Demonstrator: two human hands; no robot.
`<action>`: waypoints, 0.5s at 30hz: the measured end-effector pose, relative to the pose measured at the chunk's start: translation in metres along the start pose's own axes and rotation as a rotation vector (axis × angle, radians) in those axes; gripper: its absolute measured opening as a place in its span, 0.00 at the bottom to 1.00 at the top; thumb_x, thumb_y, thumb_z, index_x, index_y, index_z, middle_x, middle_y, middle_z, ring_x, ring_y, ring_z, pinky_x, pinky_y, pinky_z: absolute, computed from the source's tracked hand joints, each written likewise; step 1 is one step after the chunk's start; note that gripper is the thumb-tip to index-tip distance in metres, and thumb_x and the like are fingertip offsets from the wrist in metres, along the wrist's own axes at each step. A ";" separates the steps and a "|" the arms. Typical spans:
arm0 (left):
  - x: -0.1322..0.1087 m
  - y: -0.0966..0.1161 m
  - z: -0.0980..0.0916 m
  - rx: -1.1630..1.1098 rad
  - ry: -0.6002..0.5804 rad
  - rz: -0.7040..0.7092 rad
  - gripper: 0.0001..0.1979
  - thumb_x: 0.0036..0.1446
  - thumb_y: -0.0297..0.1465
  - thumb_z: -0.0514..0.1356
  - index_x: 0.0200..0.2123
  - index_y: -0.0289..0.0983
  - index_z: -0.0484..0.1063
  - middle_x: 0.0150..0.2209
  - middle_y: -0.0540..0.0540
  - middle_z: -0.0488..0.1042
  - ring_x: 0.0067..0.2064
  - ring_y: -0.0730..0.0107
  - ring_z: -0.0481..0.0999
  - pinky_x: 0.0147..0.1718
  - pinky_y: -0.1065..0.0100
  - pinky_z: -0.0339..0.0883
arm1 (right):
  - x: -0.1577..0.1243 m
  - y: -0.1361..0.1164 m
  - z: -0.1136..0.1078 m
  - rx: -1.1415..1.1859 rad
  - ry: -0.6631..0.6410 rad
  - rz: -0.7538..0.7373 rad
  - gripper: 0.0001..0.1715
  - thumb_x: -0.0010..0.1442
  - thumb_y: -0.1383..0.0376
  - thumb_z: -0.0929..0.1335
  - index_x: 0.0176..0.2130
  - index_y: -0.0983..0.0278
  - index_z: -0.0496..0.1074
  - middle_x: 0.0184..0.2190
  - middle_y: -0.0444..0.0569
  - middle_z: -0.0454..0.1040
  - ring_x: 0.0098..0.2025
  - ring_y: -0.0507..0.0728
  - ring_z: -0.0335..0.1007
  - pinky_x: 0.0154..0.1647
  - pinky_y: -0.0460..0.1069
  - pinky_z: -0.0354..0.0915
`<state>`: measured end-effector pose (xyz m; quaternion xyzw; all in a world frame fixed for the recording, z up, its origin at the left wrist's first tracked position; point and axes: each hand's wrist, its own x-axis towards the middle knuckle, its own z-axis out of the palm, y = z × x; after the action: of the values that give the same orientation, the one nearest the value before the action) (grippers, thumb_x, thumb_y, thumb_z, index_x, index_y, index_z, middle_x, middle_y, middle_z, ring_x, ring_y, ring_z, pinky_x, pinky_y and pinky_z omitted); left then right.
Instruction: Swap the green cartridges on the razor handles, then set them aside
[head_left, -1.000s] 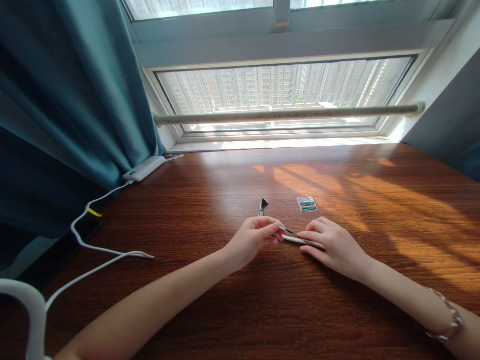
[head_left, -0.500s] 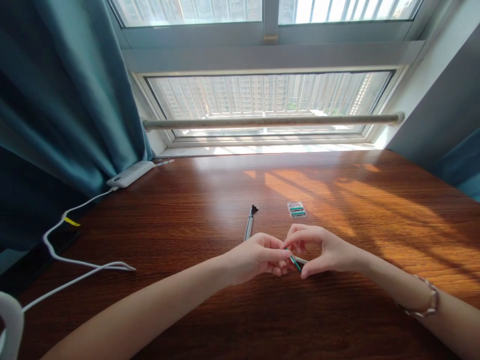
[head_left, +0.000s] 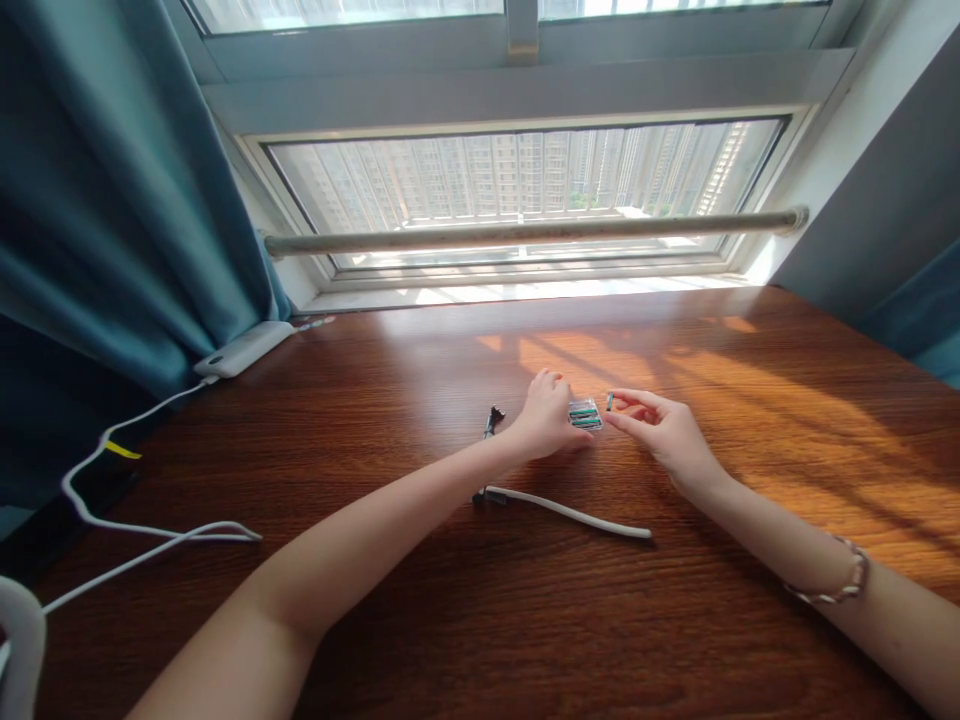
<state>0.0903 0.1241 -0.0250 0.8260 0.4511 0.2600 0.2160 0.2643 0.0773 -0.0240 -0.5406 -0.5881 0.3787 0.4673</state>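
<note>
My left hand (head_left: 545, 417) rests on the wooden desk (head_left: 420, 600) with its fingers closed on the left side of a small clear case (head_left: 586, 414) holding green cartridges. My right hand (head_left: 660, 428) hovers just right of the case and pinches a small green-tipped cartridge (head_left: 610, 401) between thumb and forefinger. A white razor handle (head_left: 570, 512) lies flat on the desk below both hands. A dark, thin handle (head_left: 491, 420) lies partly hidden behind my left wrist.
A white power bank (head_left: 244, 349) sits at the desk's back left, its white cable (head_left: 135, 500) trailing toward the left edge. A teal curtain (head_left: 112, 200) hangs at the left. A window with a rail (head_left: 525, 233) runs along the back.
Both hands left the white handle, which now lies on the desk, and moved forward to the clear case. My right hand now pinches the small cartridge; my left holds the case.
</note>
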 end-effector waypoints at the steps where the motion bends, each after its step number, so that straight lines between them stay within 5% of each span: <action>1: 0.003 -0.001 0.004 0.027 -0.007 -0.009 0.24 0.29 0.37 0.69 0.32 0.34 0.68 0.44 0.38 0.64 0.51 0.50 0.58 0.51 0.53 0.51 | 0.001 0.001 0.000 -0.037 0.010 0.005 0.29 0.43 0.54 0.71 0.42 0.68 0.71 0.30 0.50 0.73 0.27 0.53 0.67 0.30 0.50 0.64; 7: -0.009 0.010 0.004 -0.059 0.048 -0.038 0.20 0.40 0.38 0.64 0.35 0.34 0.64 0.36 0.42 0.67 0.41 0.59 0.67 0.40 0.61 0.61 | -0.003 -0.001 0.006 -0.065 0.055 0.061 0.30 0.42 0.55 0.72 0.42 0.68 0.70 0.38 0.55 0.74 0.35 0.58 0.70 0.38 0.54 0.67; 10: -0.031 0.025 -0.001 -0.369 0.071 -0.088 0.18 0.47 0.37 0.60 0.39 0.36 0.60 0.35 0.46 0.69 0.33 0.68 0.70 0.31 0.67 0.64 | -0.010 -0.005 0.012 0.112 -0.017 0.080 0.29 0.42 0.58 0.72 0.43 0.67 0.68 0.40 0.54 0.74 0.40 0.59 0.72 0.42 0.55 0.68; 15: -0.062 0.042 -0.002 -0.962 -0.012 -0.291 0.25 0.42 0.34 0.65 0.40 0.39 0.55 0.38 0.47 0.68 0.25 0.74 0.72 0.24 0.70 0.66 | -0.026 -0.012 0.022 0.281 -0.075 0.027 0.26 0.43 0.61 0.73 0.43 0.65 0.68 0.41 0.52 0.74 0.41 0.58 0.72 0.44 0.53 0.69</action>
<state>0.0874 0.0497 -0.0132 0.5627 0.3897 0.4011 0.6088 0.2391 0.0510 -0.0220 -0.4634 -0.5388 0.4835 0.5111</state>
